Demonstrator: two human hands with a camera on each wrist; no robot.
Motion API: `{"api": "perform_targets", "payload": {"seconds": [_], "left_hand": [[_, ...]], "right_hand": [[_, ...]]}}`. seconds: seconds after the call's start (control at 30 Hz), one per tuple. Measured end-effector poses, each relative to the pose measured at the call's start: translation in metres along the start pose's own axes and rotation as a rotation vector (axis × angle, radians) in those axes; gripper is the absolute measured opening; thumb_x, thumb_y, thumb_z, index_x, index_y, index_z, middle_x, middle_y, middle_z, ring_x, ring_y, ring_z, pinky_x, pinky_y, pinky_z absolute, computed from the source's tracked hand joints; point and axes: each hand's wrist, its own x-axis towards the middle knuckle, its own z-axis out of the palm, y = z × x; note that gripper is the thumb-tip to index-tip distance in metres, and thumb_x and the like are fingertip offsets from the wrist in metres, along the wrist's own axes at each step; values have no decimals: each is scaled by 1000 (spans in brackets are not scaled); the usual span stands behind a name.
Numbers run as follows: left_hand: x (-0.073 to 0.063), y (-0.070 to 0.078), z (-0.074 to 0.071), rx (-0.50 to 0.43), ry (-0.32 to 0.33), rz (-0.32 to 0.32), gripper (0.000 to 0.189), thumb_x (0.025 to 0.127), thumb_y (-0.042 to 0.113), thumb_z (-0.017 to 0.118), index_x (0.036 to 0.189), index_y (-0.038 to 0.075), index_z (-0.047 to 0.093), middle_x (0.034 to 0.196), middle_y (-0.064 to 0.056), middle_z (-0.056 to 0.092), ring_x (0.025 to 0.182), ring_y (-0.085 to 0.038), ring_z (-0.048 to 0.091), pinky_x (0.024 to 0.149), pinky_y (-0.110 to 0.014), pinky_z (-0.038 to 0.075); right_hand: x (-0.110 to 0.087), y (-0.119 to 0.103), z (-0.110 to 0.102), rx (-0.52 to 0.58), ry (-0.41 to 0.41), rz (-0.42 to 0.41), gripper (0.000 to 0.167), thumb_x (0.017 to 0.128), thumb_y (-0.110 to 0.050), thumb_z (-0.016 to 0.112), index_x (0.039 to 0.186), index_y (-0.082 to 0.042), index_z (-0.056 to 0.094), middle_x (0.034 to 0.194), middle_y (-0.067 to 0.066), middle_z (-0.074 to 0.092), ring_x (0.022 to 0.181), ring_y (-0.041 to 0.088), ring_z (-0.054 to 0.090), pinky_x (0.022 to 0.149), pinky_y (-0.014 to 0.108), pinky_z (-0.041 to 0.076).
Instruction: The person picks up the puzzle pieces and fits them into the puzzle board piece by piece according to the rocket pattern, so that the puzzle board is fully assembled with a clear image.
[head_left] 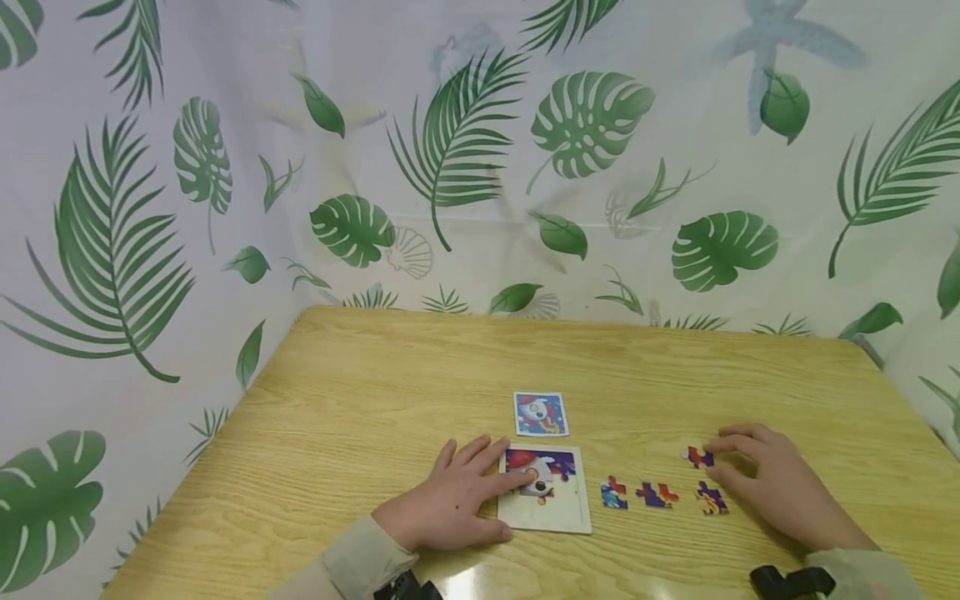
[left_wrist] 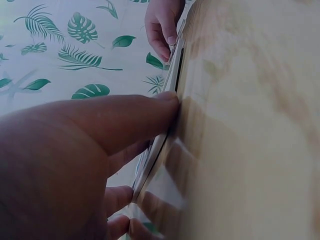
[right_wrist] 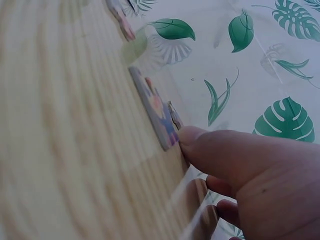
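Left hand, fingers extended, partly hides puzzle board; right hand, toward right edge of table, at puzzle piece, grip unclear.

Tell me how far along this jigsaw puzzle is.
Done: a fitted section covers much of the upper part of the puzzle tray; the left hand rests over its left side. In hand: the right hand is at a red-and-purple piece, though whether it grips it is unclear. Left: three other loose pieces lie on the table, and the tray's bottom strip is bare.
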Motion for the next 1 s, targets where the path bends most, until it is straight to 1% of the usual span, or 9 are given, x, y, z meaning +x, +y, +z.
{"api": "perform_targets", "payload": {"seconds": [0.23, 0.33, 0.43, 0.5, 0.6, 0.7, 0.87, 1.0], "left_hand": [[1, -1, 2, 0, 1, -8, 67, 96, 52, 62, 157, 45, 34, 169, -5, 13, 153, -32, 10, 113, -70, 8], [1, -2, 2, -1, -1, -8, 67, 96, 52, 62, 157, 46, 33, 169, -5, 12, 154, -32, 9, 114, -70, 8], [1, -2, 2, 0, -3, -7, 67, 96, 53, 61, 157, 47, 32, 169, -5, 11, 154, -32, 9, 114, -70, 7], [1, -3, 2, 5, -2, -6, 67, 96, 54, 60, 157, 47, 32, 169, -5, 11, 154, -32, 8, 114, -70, 7], [1, -3, 2, 18, -3, -4, 68, 96, 55, 60, 157, 47, 31, 169, -5, 10, 154, -33, 8, 114, -69, 6], [2, -3, 1, 26, -4, -1, 68, 96, 56, 59, 157, 47, 30, 169, -5, 10, 154, -33, 8, 114, -69, 7], [1, -3, 1, 28, -10, -3, 68, 96, 57, 59, 157, 47, 30, 169, -5, 9, 154, -32, 8, 114, -69, 7], [1, -2, 0, 34, -12, -10, 69, 96, 57, 59, 157, 47, 29, 169, -4, 9, 154, -32, 8, 115, -69, 7]], "right_hand": [[1, 0, 0, 2, 13, 12, 37, 95, -40, 72, 114, -9, 72, 134, 22, 55, 124, 49, 43, 97, 71, 32], [1, -1, 2, 14, 51, 1, 33, 93, -35, 74, 111, -7, 72, 130, 22, 56, 121, 48, 45, 96, 69, 33], [2, -8, 6, 46, 90, -11, 29, 93, -32, 75, 108, -8, 72, 128, 20, 58, 120, 46, 46, 95, 66, 34], [4, -16, 10, 84, 90, -28, 25, 93, -30, 75, 108, -9, 71, 129, 19, 57, 122, 45, 44, 95, 66, 33], [8, -29, 15, 126, 63, -51, 21, 94, -27, 73, 108, -13, 70, 133, 18, 55, 129, 46, 39, 98, 68, 31], [11, -42, 21, 143, 46, -68, 17, 94, -24, 73, 108, -15, 69, 135, 16, 54, 133, 45, 36, 101, 69, 30], [17, -66, 33, 143, 55, -117, 17, 90, -21, 76, 105, -17, 69, 133, 13, 56, 134, 42, 38, 102, 67, 32], [21, -87, 43, 155, 35, -166, 16, 88, -20, 77, 101, -20, 68, 130, 10, 57, 132, 38, 40, 104, 65, 33]]}}
